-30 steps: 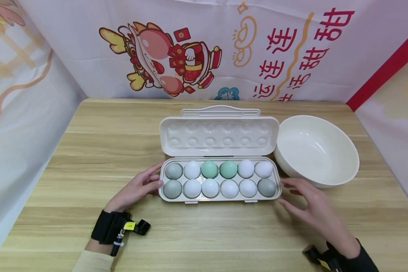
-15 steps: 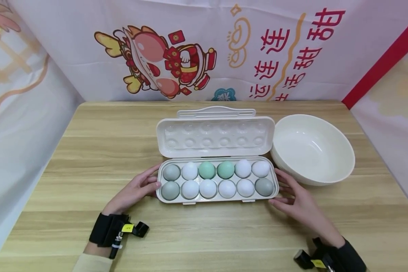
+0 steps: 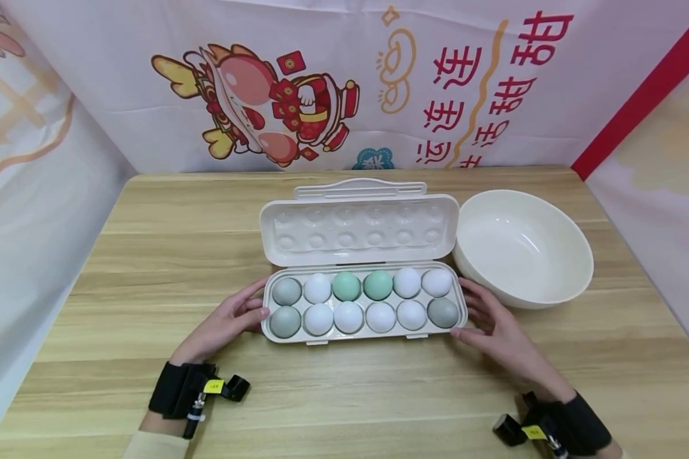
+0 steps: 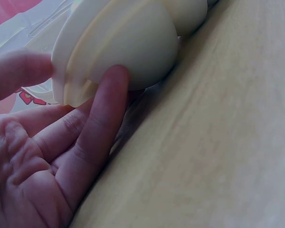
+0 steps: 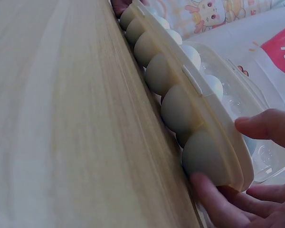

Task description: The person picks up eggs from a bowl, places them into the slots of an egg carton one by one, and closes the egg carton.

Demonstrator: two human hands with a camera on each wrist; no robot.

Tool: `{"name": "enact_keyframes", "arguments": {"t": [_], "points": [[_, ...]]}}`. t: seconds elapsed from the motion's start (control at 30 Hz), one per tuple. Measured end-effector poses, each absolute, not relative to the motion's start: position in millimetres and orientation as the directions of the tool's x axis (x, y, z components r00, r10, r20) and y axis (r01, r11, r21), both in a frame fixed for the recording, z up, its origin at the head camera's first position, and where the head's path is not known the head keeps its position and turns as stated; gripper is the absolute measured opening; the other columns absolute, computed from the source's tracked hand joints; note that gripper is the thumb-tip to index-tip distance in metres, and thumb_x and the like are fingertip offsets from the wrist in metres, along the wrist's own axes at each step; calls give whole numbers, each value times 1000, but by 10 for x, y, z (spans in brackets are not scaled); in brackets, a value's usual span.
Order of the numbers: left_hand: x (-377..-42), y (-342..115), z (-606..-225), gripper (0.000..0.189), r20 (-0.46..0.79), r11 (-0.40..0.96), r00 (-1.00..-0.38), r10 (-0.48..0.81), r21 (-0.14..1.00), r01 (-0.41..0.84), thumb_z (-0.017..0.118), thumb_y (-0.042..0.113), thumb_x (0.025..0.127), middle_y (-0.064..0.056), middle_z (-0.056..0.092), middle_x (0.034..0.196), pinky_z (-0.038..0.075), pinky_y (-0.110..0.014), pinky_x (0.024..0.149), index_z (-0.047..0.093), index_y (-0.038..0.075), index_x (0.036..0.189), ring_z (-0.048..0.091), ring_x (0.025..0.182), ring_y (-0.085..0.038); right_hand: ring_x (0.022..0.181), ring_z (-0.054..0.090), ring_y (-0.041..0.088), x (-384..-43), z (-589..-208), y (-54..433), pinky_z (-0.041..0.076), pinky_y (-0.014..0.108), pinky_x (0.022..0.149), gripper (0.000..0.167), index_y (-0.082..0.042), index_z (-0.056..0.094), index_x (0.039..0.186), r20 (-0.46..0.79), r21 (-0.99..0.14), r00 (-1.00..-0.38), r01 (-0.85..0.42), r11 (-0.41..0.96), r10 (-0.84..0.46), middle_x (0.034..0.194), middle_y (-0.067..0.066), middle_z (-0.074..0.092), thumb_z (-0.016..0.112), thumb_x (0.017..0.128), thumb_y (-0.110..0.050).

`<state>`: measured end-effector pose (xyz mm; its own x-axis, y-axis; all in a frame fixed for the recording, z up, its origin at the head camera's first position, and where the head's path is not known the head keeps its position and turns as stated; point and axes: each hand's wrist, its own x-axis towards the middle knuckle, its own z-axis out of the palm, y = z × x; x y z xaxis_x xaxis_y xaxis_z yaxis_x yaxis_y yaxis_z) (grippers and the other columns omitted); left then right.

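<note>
An egg carton [image 3: 350,337] of pale plastic lies on the table with its lid [image 3: 358,245] folded back. Its two rows hold several white eggs [image 3: 349,317], two green eggs [image 3: 377,285] and three greyish eggs [image 3: 443,313]. My left hand [image 3: 221,326] grips the left end: in the left wrist view the thumb is at the rim and the fingers [image 4: 102,114] lie against the rounded underside. At the other end my right hand [image 3: 502,333] holds the carton, thumb over the rim and fingers [image 5: 216,199] low at the end cup.
Just right of the carton stands a large white bowl [image 3: 522,248], close to the lid and behind my right hand. A printed cloth [image 3: 321,38] hangs along the back edge of the wooden table [image 3: 344,401].
My right hand has moved left and closed in on the carton's right end. My left hand stays at the left end. The whole head view has shifted slightly.
</note>
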<state>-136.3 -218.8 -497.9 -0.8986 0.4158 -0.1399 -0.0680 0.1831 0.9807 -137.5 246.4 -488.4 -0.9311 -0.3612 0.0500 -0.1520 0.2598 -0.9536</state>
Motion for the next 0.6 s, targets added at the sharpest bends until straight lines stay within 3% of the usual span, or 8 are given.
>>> {"name": "enact_keyframes", "arguments": {"t": [0.23, 0.6], "points": [[-1379, -2178, -4965, 63, -143, 197, -901, 410, 978, -66, 52, 8, 100, -34, 54, 123, 54, -31, 79, 19, 0, 153, 64, 93, -20, 118, 52, 9, -1382, -4897, 2499, 41, 18, 96, 80, -6, 27, 150, -4, -978, -927, -75, 196, -376, 139, 25, 43, 72, 85, 2], [-1383, -2191, -4977, 63, -143, 203, -900, 412, 977, -62, 53, 8, 100, -28, 60, 117, 54, -30, 77, 20, 0, 153, 65, 90, -20, 121, 49, 13, -1315, -4888, 2462, 45, 22, 93, 77, -13, 25, 152, -84, -992, -937, 46, 118, -340, 142, 21, 38, 68, 89, -2]]}}
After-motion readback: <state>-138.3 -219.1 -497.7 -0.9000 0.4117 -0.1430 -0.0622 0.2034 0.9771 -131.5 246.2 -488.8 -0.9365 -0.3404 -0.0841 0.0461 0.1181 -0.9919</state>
